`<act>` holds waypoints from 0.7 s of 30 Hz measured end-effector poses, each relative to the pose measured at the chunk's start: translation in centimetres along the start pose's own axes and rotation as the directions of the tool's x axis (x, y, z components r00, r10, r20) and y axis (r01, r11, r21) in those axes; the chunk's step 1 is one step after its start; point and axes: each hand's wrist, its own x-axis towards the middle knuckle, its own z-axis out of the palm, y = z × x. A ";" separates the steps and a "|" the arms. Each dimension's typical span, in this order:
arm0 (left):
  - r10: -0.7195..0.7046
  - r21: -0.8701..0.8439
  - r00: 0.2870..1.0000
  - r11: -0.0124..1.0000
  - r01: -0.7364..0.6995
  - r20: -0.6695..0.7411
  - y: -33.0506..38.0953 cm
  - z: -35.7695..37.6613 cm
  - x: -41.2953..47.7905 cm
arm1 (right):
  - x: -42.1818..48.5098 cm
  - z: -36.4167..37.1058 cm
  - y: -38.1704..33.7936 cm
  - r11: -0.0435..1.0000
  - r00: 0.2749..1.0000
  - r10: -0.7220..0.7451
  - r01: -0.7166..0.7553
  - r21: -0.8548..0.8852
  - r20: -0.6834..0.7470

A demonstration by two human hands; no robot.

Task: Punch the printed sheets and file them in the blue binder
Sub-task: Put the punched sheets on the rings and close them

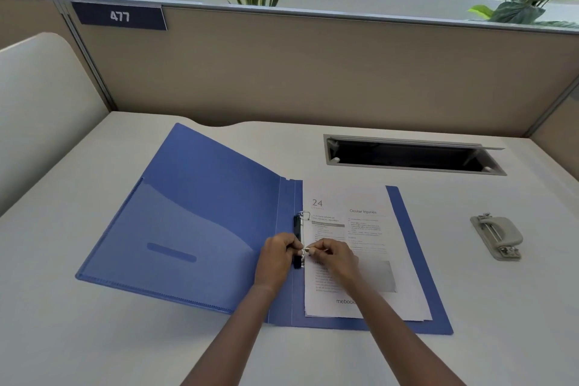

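Both hands are pinching the lower ring (305, 249): left hand (277, 252) from 9 o'clock, right hand (333, 257) from 3, so neither's nearer. The ring bar (297, 229) runs 12 to 6 down the blue binder (200, 197) spine. The printed sheets (369, 229) lie flat at 3, edge against the rings. Snapping it shut looks next, imo.

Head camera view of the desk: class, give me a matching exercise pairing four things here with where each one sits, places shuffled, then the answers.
1 hole punch
2 printed sheets
3 cable hatch
4 number plate 477

A on the partition
B on the right half of the blue binder
C on the desk, right of the binder
D set into the desk, behind the binder

Pairs: 1-C, 2-B, 3-D, 4-A
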 end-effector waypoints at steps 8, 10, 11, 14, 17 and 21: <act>-0.028 0.020 0.998 0.999 0.027 0.065 0.1 -0.2 0.4 | -0.1 -0.2 0.0 1.000 1.000 -0.024 0.024 0.002 0.006; -0.060 -0.052 0.994 0.997 0.065 0.094 0.0 -0.4 0.6 | -0.1 -0.2 0.3 0.999 0.999 -0.040 0.039 0.028 0.006; -0.075 -0.094 0.992 0.992 0.085 0.099 -0.1 -0.6 0.7 | -0.1 -0.1 0.5 0.997 0.999 -0.048 0.047 0.054 0.013; -0.164 -0.180 0.985 0.969 0.171 0.049 -0.1 -0.6 0.9 | -0.2 -0.3 1.0 0.981 0.996 -0.086 0.078 0.178 0.033; -0.241 -0.047 0.970 0.970 0.240 -0.031 0.4 0.0 1.6 | -0.2 -0.6 1.3 0.966 0.993 -0.107 0.090 0.242 0.056; -0.299 0.233 0.954 0.926 0.298 -0.031 2.0 0.7 2.1 | -0.2 -0.6 1.4 0.961 0.989 -0.128 0.107 0.256 0.068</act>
